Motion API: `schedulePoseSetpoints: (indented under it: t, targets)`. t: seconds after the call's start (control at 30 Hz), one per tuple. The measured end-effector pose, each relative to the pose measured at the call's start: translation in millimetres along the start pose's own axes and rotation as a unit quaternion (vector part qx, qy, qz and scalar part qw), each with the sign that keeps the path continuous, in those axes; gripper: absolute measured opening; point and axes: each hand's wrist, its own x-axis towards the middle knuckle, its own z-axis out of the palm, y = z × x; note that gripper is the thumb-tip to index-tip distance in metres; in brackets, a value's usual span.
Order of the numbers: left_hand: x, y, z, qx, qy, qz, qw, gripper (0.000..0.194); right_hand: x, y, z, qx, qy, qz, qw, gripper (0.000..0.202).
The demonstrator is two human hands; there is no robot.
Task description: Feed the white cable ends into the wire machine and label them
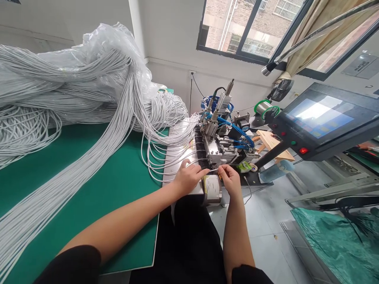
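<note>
My left hand [188, 177] is closed on a thin white cable [212, 170] at the near end of the bench machine [213, 146]. The fingertips of my right hand [229, 178] pinch the same cable near its end, just right of the machine's metal block. What exactly lies between those fingertips is too small to make out. Several more white cables [158, 146] loop from the left into a black row of slots along the machine. Below the hands sits a rounded metal housing with a pale label [212, 185].
Large bundles of white cable [112, 130], partly in clear plastic [115, 37], lie over the green tabletop [118, 173]. A control screen [321, 116] stands on the right on a post. A wire spool [263, 108], a small fan [282, 90] and blue hoses [233, 128] are behind.
</note>
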Motion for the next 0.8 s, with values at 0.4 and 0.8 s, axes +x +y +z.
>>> schedulePoseSetpoints:
  t: [0.4, 0.8]
  targets:
    - [0.6, -0.1, 2.9, 0.005, -0.087, -0.057, 0.995, 0.038, 16.7, 22.8, 5.6, 0.015, -0.057, 0.037, 0.998, 0.028]
    - [2.0, 1.4, 3.9, 0.009, -0.087, -0.066, 0.994, 0.036, 14.1, 29.9, 20.4, 0.206, -0.028, 0.185, 0.961, 0.031]
